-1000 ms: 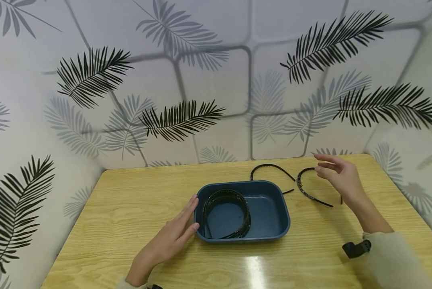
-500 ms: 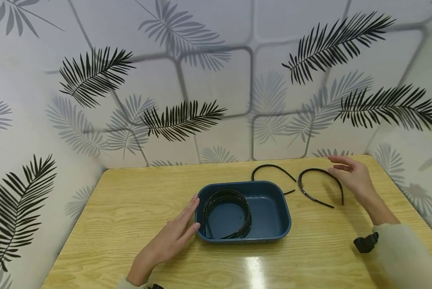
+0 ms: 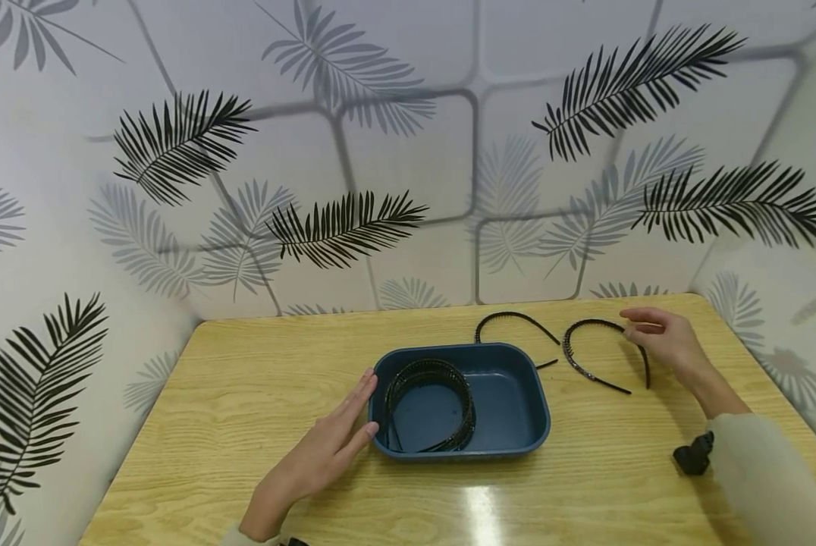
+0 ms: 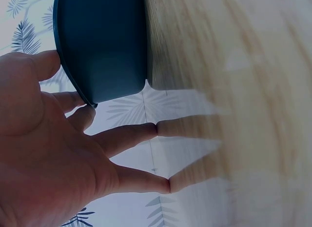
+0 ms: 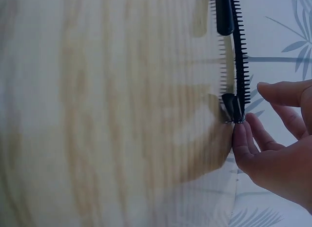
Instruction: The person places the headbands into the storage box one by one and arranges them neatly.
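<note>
One left hand (image 3: 322, 447): its grip is standing apart, fingers touching the left end of the blue box (image 3: 459, 456).
Right hand (image 3: 669, 347): its grip is leaving a gap beside the black headband (image 3: 568, 352); contact, I cannot tell.
Headband place: it is lying on the bench (image 3: 278, 371), right of the box.

"Classification of premises?"

"Viewed from my remote station: an indoor nook, a wood-grain table (image 3: 244, 394) set against leaf-print wall covering (image 3: 408, 163) that spans three sides."

"Home or studio?"

"I cannot determine that from what my cameras show."
</note>
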Available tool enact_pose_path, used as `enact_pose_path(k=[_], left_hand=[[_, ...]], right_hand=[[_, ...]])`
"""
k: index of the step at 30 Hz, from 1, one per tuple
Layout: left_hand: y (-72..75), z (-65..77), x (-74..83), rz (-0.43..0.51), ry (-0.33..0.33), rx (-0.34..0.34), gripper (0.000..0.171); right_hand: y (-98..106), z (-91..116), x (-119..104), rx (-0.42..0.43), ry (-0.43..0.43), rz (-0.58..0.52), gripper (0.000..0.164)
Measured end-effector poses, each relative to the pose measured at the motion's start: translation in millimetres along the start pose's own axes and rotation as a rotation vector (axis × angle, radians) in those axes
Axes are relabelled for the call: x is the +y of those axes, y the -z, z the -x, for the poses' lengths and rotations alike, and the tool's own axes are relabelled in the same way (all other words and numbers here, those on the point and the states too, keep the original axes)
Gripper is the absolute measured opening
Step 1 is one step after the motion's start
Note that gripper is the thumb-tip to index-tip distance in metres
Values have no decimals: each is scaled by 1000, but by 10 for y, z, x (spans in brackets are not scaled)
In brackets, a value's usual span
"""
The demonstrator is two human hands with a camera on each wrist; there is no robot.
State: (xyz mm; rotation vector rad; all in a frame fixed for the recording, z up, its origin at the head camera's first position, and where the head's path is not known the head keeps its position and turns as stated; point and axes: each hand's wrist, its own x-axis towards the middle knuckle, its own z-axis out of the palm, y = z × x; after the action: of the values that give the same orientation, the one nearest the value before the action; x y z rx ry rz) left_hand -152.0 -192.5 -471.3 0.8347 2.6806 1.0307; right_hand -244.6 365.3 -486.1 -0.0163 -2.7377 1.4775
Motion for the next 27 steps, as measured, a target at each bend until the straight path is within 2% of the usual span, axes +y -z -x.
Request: enact_pose_path(k=[12,20,27], left_hand=[[2,2,9,5,-1,3,66],[-1,8,11,12,-2,2,66],[1,6,8,12,2,-3,66]], right_hand=[[-22,-122,88,-74,17,51,37],[-31,-125,117,-46,27,98,33],[-6,-102,105,-48,17,96,31]])
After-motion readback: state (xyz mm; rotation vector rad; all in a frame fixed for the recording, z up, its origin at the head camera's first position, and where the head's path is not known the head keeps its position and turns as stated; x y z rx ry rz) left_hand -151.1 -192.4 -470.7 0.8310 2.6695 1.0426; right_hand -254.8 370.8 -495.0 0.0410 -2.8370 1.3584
